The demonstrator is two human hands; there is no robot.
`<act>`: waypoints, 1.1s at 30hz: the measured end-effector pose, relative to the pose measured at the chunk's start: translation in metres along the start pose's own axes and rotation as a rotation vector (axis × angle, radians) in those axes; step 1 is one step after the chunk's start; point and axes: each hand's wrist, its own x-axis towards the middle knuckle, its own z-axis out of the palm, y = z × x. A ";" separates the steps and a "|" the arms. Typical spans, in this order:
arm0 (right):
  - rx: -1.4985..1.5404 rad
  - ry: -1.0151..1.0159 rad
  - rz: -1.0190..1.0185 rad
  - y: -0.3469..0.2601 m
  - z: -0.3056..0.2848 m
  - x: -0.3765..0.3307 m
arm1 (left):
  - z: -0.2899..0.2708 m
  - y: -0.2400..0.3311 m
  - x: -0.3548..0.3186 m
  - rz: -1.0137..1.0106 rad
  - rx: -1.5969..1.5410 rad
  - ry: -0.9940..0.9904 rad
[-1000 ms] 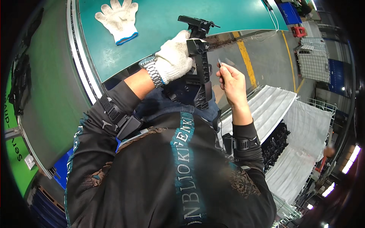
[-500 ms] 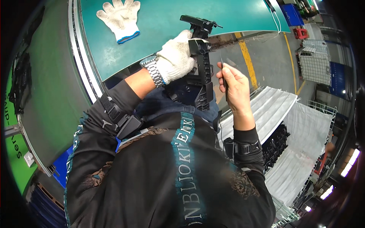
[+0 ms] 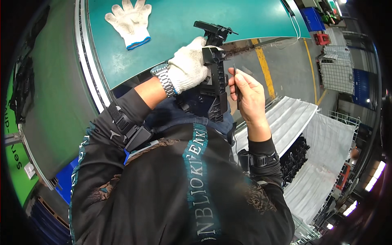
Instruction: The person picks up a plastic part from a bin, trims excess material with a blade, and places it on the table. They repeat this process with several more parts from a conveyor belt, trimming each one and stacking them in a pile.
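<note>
1. My left hand (image 3: 188,65) wears a white knit glove and has a silver metal watch (image 3: 163,79) on the wrist. Its fingers are wrapped tight around a long black plastic part (image 3: 216,77) with many small ridges.
2. I hold the part upright in front of my chest, just past the edge of the big green table (image 3: 183,24).
3. My right hand (image 3: 247,96) is bare. Its fingers are pinched together on a thin dark blade-like tool (image 3: 237,85), right beside the part.
4. A loose white glove with a blue cuff (image 3: 130,22) lies flat on the table, well apart from my hands.
</note>
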 end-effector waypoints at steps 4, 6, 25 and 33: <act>-0.094 0.153 0.173 0.006 -0.010 0.014 | -0.003 0.008 -0.002 -0.092 -0.243 0.025; -0.090 0.263 0.176 0.012 -0.021 0.023 | -0.006 0.011 0.001 0.038 -0.099 0.074; -1.226 -0.151 -0.269 -0.027 0.069 0.253 | -0.009 0.017 -0.004 0.148 0.078 -0.493; -1.380 -0.540 -0.205 -0.032 0.073 0.262 | -0.010 -0.003 -0.002 0.180 0.015 -0.507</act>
